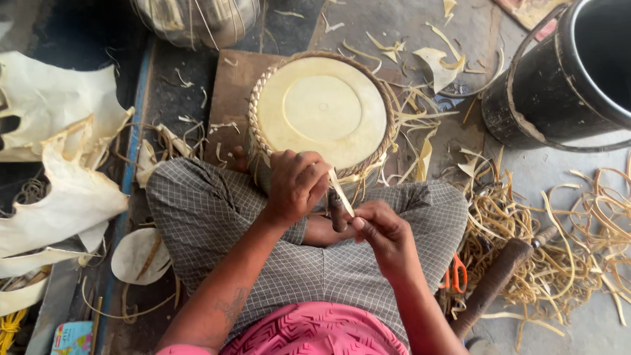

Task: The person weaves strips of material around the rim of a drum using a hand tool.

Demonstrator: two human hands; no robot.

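Both grips closed: left hand (296,184) and right hand (384,233) pinch a pale strip (342,194) beside the drum (321,112).

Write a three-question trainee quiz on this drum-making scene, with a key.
1. True or false: the left hand rests at the near rim of the drum.
2. What pale thing do both hands pinch? A) strip B) scissors C) bucket
3. Which side of the person do the orange-handled scissors lie on?

Key: 1 true. 2 A: the right hand and the left hold a pale strip. 3 The person's right.
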